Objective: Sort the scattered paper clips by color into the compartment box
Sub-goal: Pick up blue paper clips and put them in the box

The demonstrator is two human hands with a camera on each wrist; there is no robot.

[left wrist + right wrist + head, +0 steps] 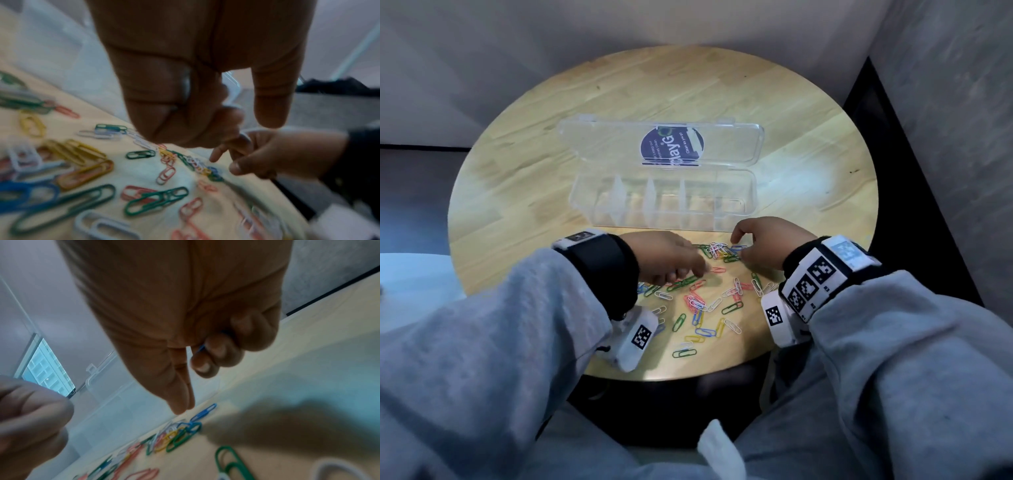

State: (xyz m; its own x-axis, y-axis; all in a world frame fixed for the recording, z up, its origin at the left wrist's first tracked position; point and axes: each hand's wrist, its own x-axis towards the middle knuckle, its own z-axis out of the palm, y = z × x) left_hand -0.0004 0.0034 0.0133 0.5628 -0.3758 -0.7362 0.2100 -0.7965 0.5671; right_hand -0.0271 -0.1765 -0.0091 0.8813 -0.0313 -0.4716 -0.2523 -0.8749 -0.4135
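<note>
Paper clips (709, 301) in red, green, blue, yellow and white are seen scattered across the near part of a round wooden surface (551, 192), a denser tangle (722, 253) lying between the two hands. Just beyond them a clear compartment box (664, 202) stands with its lid (661, 145) thrown back flat; no clips can be made out in its compartments. On the left hand (667, 255) the grip is clenched, though whether anything is held cannot be told. A blue clip (202, 348) is pinched under the curled fingers (218, 352) of the right hand (767, 243), whose forefinger is pointed down at the tangle.
</note>
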